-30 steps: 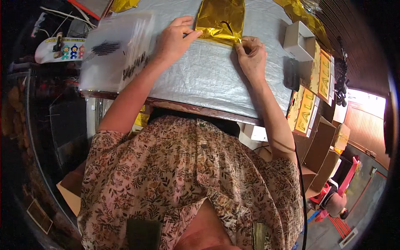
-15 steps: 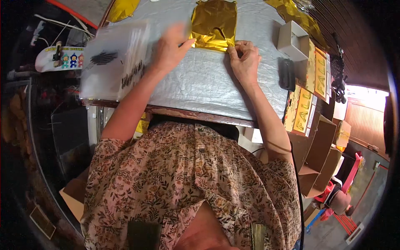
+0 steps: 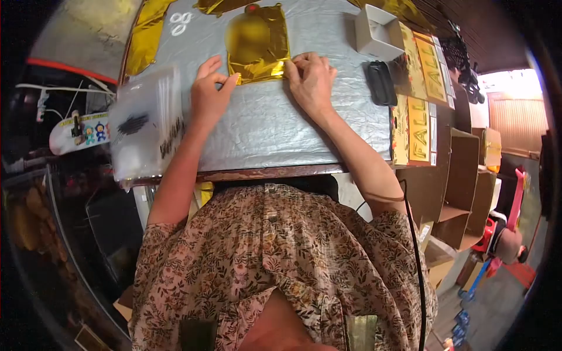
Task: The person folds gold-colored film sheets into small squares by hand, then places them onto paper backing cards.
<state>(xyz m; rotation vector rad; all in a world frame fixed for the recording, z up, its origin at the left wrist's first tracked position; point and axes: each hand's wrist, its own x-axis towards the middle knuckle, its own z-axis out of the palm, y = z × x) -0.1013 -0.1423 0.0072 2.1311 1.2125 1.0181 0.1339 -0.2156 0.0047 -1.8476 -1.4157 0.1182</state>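
A shiny gold foil piece (image 3: 259, 44) lies on the grey-covered table (image 3: 263, 131), with its upper part blurred. My left hand (image 3: 212, 93) pinches the foil's lower left corner between thumb and index finger, the other fingers raised. At the lower right corner, my right hand (image 3: 310, 85) has its fingers closed on the foil edge. Left of my left forearm is a stack of clear plastic bags (image 3: 146, 117) with black marks.
White rings (image 3: 180, 23) lie near more gold foil (image 3: 146, 38) at the back left. On the right are a white open box (image 3: 379, 32), a black case (image 3: 380, 83) and packs marked FALL (image 3: 420, 128). Cardboard boxes (image 3: 459, 175) stand beyond the table's right side.
The view has shifted, showing more of the table's back left. My left hand, blurred and spread near the foil before, now pinches its corner. My right hand stays at the other corner.
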